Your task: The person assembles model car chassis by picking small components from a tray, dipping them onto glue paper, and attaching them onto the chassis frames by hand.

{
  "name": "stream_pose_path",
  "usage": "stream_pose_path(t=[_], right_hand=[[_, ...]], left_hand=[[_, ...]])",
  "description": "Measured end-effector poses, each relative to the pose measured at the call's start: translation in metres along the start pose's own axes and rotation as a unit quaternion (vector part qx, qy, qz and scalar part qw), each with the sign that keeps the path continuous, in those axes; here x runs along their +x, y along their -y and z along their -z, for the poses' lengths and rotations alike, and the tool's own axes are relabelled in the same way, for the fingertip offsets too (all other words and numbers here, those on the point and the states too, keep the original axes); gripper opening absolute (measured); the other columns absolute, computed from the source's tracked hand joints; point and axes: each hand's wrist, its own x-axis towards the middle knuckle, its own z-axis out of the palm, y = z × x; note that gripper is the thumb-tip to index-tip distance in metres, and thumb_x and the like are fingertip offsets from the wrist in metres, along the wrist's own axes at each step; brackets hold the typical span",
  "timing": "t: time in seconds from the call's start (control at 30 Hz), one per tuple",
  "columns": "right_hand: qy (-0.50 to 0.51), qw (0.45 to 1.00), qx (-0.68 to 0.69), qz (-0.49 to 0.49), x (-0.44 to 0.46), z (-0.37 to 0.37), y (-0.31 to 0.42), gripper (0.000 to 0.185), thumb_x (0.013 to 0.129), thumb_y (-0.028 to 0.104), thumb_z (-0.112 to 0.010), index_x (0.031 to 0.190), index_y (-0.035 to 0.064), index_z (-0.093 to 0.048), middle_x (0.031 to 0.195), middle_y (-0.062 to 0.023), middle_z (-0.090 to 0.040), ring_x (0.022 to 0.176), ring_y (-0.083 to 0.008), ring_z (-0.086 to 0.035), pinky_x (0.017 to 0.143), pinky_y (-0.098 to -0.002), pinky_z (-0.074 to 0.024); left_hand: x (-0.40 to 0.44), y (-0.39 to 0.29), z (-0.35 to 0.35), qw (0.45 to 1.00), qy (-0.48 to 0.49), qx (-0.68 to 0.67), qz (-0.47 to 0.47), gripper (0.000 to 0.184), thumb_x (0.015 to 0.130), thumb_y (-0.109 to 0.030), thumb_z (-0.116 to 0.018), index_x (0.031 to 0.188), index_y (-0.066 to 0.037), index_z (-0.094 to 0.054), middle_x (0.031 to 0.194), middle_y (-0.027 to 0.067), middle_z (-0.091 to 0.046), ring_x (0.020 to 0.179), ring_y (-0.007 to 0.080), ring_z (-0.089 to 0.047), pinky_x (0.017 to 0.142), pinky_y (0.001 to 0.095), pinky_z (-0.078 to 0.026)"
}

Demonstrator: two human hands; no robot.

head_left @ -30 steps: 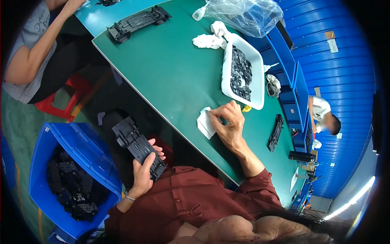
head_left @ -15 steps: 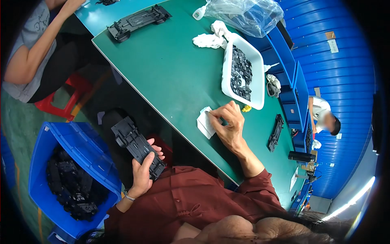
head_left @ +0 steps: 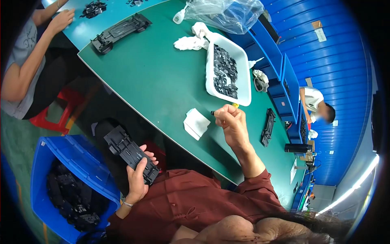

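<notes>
My left hand [head_left: 139, 173] is wrapped round one end of a long black plastic chassis [head_left: 129, 150], which looks like a toy car's underside. It is tilted over my lap, beside the table edge. Above the green table, my right hand [head_left: 232, 124] pinches a small black part [head_left: 212, 113] between thumb and fingertips. A folded white cloth or paper [head_left: 196, 124] lies just left of that hand. Past the hand stands a white tray [head_left: 209, 77] of small black parts [head_left: 226, 71]. A bit of something yellow [head_left: 235, 105] shows behind my fingers.
A blue bin [head_left: 38, 175] of black chassis sits on the floor at left. Other chassis [head_left: 122, 31] [head_left: 268, 127] lie on the green table [head_left: 150, 77]. White rags [head_left: 195, 38], a plastic bag [head_left: 225, 14] and blue bins [head_left: 266, 49] line its back. One person [head_left: 24, 77] sits left, another [head_left: 315, 99] works behind.
My right hand has come off the white cloth or paper and moved away from it, with a small black part now showing in its fingertips. The left hand still holds the chassis. The view has shifted.
</notes>
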Motion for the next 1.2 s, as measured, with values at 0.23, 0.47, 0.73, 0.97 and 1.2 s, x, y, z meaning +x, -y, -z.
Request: stream_pose_path(t=[0.23, 0.47, 0.73, 0.97, 1.2], right_hand=[[0.041, 0.996, 0.069, -0.038, -0.006, -0.001, 0.005, 0.011, 0.088, 0.006, -0.067, 0.078, 0.0036, -0.061, 0.071, 0.0004, -0.057, 0.062, -0.0089, -0.047, 0.061, -0.0250, -0.0369], [0.029, 0.999, 0.010, -0.024, -0.004, -0.002, 0.004, 0.014, 0.087, 0.008, -0.068, 0.075, 0.0036, -0.061, 0.068, 0.0009, -0.056, 0.061, -0.0086, -0.046, 0.060, -0.0250, -0.0367], [-0.017, 0.705, -0.493, 0.510, -0.002, 0.004, -0.019, 0.021, 0.066, -0.005, -0.077, 0.080, 0.0059, -0.066, 0.069, -0.0048, -0.057, 0.063, -0.0244, -0.053, 0.057, -0.0363, -0.0425], [0.021, 0.574, -0.597, 0.561, -0.013, 0.010, -0.022, 0.024, 0.071, 0.004, -0.074, 0.093, 0.0046, -0.065, 0.078, -0.0022, -0.055, 0.066, -0.0186, -0.050, 0.058, -0.0345, -0.0364], [0.073, 0.542, -0.651, 0.526, -0.021, 0.004, -0.011, 0.024, 0.070, 0.012, -0.067, 0.092, 0.0028, -0.064, 0.078, -0.0032, -0.051, 0.072, -0.0184, -0.050, 0.065, -0.0338, -0.0382]], left_hand=[[0.001, 0.000, 0.000, 1.000, -0.004, 0.003, 0.007, 0.043, 0.101, -0.005, -0.049, 0.143, 0.003, -0.047, 0.113, 0.0132, -0.064, 0.098, 0.0178, -0.065, 0.091, 0.0359, -0.057], [0.001, -0.001, 0.000, 1.000, -0.006, -0.003, 0.011, 0.043, 0.101, -0.005, -0.049, 0.143, 0.003, -0.047, 0.113, 0.0131, -0.064, 0.097, 0.0180, -0.065, 0.090, 0.0361, -0.057], [0.002, 0.000, 0.001, 1.000, -0.009, -0.002, 0.014, 0.045, 0.100, -0.008, -0.050, 0.143, 0.002, -0.047, 0.113, 0.0128, -0.063, 0.099, 0.0188, -0.064, 0.090, 0.0386, -0.058], [0.002, 0.000, 0.001, 1.000, -0.005, 0.004, 0.013, 0.045, 0.100, -0.009, -0.050, 0.143, 0.002, -0.047, 0.113, 0.0129, -0.063, 0.099, 0.0188, -0.064, 0.090, 0.0385, -0.058], [0.001, -0.002, 0.001, 1.000, -0.007, -0.012, 0.013, 0.043, 0.101, -0.006, -0.050, 0.143, 0.003, -0.047, 0.113, 0.0132, -0.064, 0.098, 0.0179, -0.065, 0.090, 0.0358, -0.058]])
